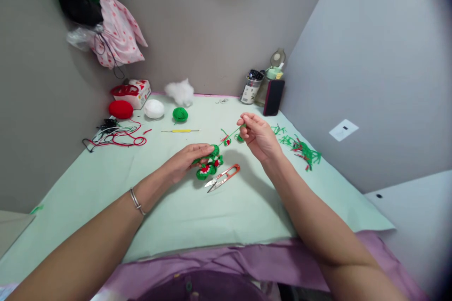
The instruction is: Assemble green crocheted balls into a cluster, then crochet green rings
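Note:
My left hand (187, 159) is closed in a pinch on a small green and red crocheted piece (211, 156), resting on the pale green table cover (197, 216). My right hand (259, 136) is raised a little to the right, its fingers pinched on a green yarn strand (231, 134) that runs taut down to the piece. More crocheted green and red bits (208, 170) lie just below my left fingers. Red-handled thread snips (223, 177) lie on the cover beside them, untouched.
Red (120, 109), white (154, 108) and green (180, 114) yarn balls sit at the back left, with white stuffing (180, 91) and a yellow crochet hook (181, 130). Yarn scraps (302, 148) lie at right. A pen cup (251, 88), bottle and phone (273, 97) stand in the corner.

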A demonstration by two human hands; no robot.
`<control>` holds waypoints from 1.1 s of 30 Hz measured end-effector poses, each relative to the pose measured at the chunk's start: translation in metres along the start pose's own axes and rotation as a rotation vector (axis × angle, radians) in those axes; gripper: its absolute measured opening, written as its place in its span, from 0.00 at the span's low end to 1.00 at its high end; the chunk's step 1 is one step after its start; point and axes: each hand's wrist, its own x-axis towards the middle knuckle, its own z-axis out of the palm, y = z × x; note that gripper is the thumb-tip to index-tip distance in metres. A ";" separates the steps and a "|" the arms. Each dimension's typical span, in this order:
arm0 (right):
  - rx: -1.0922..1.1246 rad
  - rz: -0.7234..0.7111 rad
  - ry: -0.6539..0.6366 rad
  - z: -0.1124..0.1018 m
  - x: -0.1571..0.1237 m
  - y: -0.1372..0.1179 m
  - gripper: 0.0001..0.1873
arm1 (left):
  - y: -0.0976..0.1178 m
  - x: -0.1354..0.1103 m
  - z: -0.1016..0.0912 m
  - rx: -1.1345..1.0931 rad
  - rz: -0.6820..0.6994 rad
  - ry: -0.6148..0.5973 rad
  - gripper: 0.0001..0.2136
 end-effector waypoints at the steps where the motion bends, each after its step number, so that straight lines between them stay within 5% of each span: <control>1: 0.004 -0.002 0.009 0.000 0.000 0.000 0.17 | 0.000 0.000 0.000 0.001 0.000 0.005 0.19; 7: -0.188 -0.061 -0.083 0.009 -0.008 -0.001 0.14 | 0.002 0.001 -0.004 -0.060 0.010 0.085 0.16; 17: -0.889 -0.420 -0.249 0.025 -0.034 0.003 0.07 | -0.002 0.006 -0.013 -0.111 0.090 0.184 0.15; 33: -0.995 -0.332 -0.297 0.030 -0.037 0.004 0.06 | -0.009 0.009 -0.013 -0.022 0.234 0.284 0.13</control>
